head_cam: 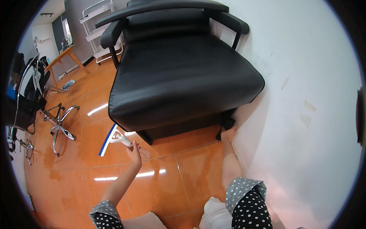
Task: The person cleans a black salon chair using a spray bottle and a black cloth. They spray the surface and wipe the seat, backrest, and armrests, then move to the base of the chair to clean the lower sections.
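Observation:
My left hand (134,153) grips a spray squeegee (117,137) by its clear bottle handle. The tool's white head and blue blade point left, just off the front left corner of the black leather armchair (183,77). Low on the right, my right hand (228,134) is beside the wall and below the seat's front edge. It holds a bunched black cloth (228,123) against the chair's lower right front. The fingers are mostly hidden by the dark material.
The white wall (297,100) runs close along the right. Glossy orange floor tiles (200,177) lie in front. Office chairs (58,126) with chrome bases stand at left. Behind them are a wooden table (67,54), a small fan (68,84) on the floor and a white tiered trolley (97,34).

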Demonstrator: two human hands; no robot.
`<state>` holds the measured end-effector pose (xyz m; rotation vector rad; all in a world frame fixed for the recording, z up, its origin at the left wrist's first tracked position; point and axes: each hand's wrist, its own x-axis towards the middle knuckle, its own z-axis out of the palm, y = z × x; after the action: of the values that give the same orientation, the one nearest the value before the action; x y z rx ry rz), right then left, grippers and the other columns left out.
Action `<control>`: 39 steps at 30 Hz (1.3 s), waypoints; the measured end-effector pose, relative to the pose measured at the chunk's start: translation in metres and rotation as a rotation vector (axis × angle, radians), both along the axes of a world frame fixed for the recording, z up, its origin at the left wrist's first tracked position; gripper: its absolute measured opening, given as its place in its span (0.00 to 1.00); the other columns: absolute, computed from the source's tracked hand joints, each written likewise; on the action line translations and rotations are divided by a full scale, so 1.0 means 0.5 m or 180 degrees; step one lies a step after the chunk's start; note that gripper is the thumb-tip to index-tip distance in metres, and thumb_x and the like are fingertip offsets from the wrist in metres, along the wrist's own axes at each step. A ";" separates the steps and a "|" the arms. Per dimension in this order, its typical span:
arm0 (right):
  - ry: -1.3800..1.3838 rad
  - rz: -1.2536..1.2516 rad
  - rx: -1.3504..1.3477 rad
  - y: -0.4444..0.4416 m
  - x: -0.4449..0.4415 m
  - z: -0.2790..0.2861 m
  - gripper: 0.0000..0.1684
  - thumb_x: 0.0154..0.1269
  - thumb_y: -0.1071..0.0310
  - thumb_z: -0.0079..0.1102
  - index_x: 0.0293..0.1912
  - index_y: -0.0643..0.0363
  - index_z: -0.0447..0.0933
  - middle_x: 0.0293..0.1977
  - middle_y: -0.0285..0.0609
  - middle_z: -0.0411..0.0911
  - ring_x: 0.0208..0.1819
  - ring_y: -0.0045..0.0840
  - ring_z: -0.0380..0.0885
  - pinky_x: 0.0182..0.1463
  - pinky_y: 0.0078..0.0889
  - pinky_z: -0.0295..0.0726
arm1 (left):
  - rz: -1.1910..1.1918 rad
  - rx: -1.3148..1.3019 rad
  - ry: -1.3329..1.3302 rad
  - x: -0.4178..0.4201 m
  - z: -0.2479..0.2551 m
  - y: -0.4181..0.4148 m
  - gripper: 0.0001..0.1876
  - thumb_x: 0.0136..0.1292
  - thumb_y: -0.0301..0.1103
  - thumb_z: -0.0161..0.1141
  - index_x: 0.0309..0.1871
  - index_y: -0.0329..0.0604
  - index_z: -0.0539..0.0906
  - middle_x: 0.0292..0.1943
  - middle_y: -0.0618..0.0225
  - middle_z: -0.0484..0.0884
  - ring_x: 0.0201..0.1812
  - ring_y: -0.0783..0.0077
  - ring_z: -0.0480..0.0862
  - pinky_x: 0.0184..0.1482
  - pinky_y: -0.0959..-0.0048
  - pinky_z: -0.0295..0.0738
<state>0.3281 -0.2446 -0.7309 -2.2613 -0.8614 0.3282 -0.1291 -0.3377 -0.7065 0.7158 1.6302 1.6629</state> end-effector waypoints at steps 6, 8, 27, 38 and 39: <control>0.2928 -0.0831 0.0591 0.048 -0.067 -0.061 0.48 0.54 0.60 0.68 0.66 0.50 0.49 0.63 0.57 0.59 0.57 0.57 0.69 0.41 0.65 0.80 | 0.0544 0.0134 -0.0063 0.100 -0.062 0.031 0.25 0.68 0.37 0.61 0.61 0.39 0.63 0.43 0.66 0.76 0.45 0.73 0.76 0.51 0.72 0.69; 0.3727 -0.0830 0.1063 0.079 -0.055 -0.093 0.48 0.57 0.61 0.65 0.68 0.45 0.44 0.65 0.54 0.55 0.56 0.57 0.68 0.32 0.64 0.80 | 0.0302 0.0093 -0.0251 0.131 -0.067 0.033 0.25 0.68 0.35 0.61 0.62 0.39 0.63 0.45 0.65 0.76 0.48 0.72 0.76 0.53 0.71 0.69; -0.0463 -0.0035 0.1701 0.081 -0.134 -0.032 0.40 0.58 0.72 0.61 0.65 0.62 0.50 0.63 0.61 0.56 0.62 0.56 0.62 0.61 0.50 0.72 | -0.0502 0.0170 -0.0231 0.101 -0.032 -0.046 0.25 0.71 0.37 0.56 0.64 0.40 0.60 0.58 0.58 0.75 0.62 0.69 0.71 0.67 0.68 0.59; 0.4426 -0.0253 0.0612 0.070 -0.178 -0.063 0.39 0.69 0.61 0.53 0.69 0.43 0.40 0.65 0.50 0.57 0.61 0.47 0.65 0.39 0.56 0.86 | -0.0536 0.0367 -0.0490 0.109 -0.011 -0.042 0.22 0.71 0.37 0.56 0.60 0.39 0.62 0.55 0.59 0.76 0.58 0.71 0.74 0.63 0.71 0.64; 0.4610 -0.0241 0.0621 0.070 -0.186 -0.063 0.37 0.69 0.61 0.53 0.68 0.43 0.43 0.66 0.50 0.57 0.62 0.48 0.64 0.40 0.57 0.85 | -0.0504 0.0382 -0.0497 0.110 -0.007 -0.042 0.22 0.71 0.37 0.56 0.61 0.39 0.62 0.55 0.59 0.76 0.58 0.71 0.74 0.63 0.71 0.64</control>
<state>0.2349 -0.2098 -0.7624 -1.2861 -0.0026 1.4824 -0.0742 -0.3585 -0.7097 0.7348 1.3399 1.6683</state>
